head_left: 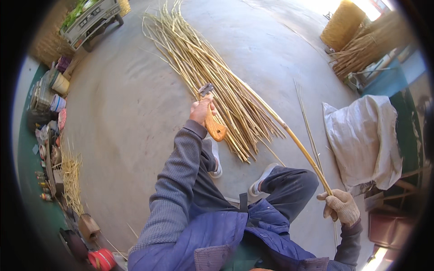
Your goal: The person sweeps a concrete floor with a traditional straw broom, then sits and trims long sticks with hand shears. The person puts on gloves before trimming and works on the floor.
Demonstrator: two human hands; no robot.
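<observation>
My bare left hand (pixel 200 111) is closed around a hand tool with a smooth wooden handle (pixel 215 129) and a small dark metal head (pixel 206 89). The tool is held over a long heap of dry reed stalks (pixel 212 77) that lies on the floor ahead of my feet. At the lower right my right hand (pixel 344 208), in a knit glove, grips the thick end of one reed stalk (pixel 300 144). That stalk slants up and left across the heap, and its far end blends in with the other stalks.
A white woven sack (pixel 361 140) rests on the right, with thin loose stalks (pixel 309 126) beside it. Behind it are brown stalks (pixel 361 54) and a rolled mat (pixel 342 27). A small cart (pixel 92 22) stands far left. Buckets, straw (pixel 71 180) and a red round object (pixel 102 259) line the left wall.
</observation>
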